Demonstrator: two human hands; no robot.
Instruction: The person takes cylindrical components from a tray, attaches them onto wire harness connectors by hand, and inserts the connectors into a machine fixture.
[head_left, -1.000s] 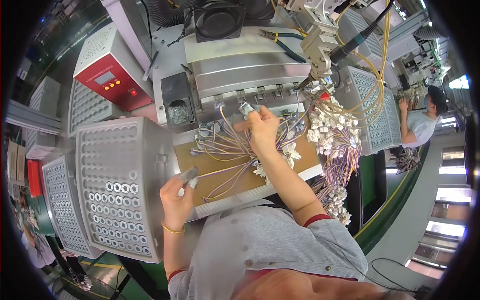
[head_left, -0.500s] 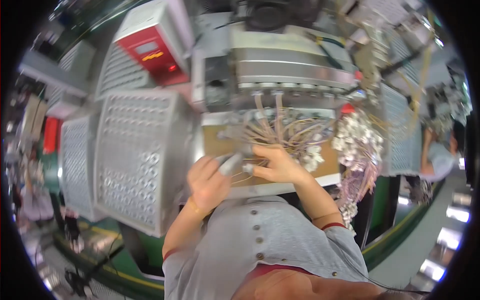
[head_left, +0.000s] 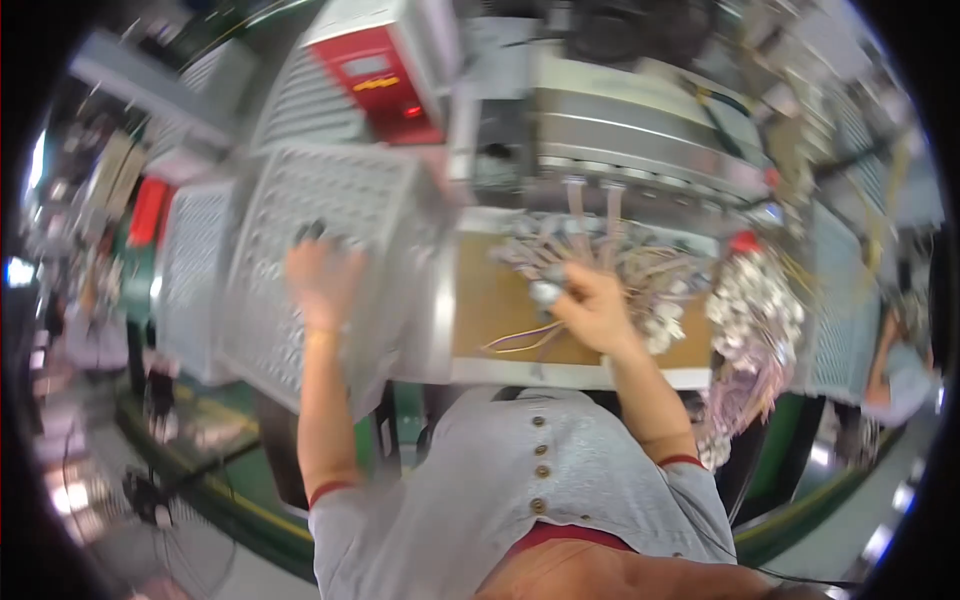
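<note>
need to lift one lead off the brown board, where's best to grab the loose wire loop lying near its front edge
Take the loose wire loop at its bowed middle, coming from the front edge of the brown board. That part lies bare on the board, apart from the tangled bundle under the right hand. The picture is blurred, so its far ends are hard to trace.

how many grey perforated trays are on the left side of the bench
2. A large perforated tray lies under the left hand; a narrower perforated tray sits further left. The picture is blurred, so others may be hidden. The right hand is over the wire bundle.
</note>
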